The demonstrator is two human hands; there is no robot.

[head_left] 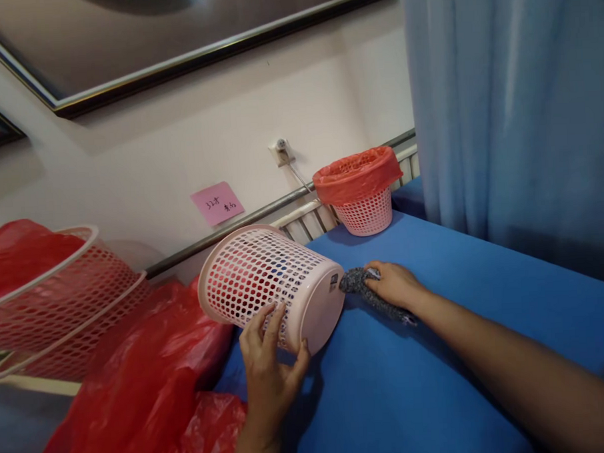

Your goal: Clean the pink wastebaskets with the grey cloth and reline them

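A pink perforated wastebasket lies on its side on the blue surface, its solid base turned toward the right. My left hand grips it near the base, with fingers on the perforated wall and the thumb at the base's edge. In my right hand is a bunched dark grey cloth, whose tip meets the base beside a small dark label. The cloth's loose end hangs below my fingers.
Another pink basket, lined with a red bag, stands at the back. Stacked baskets are at left, beside heaped red plastic bags. A bed rail runs along the wall, below a socket. A blue curtain hangs at right.
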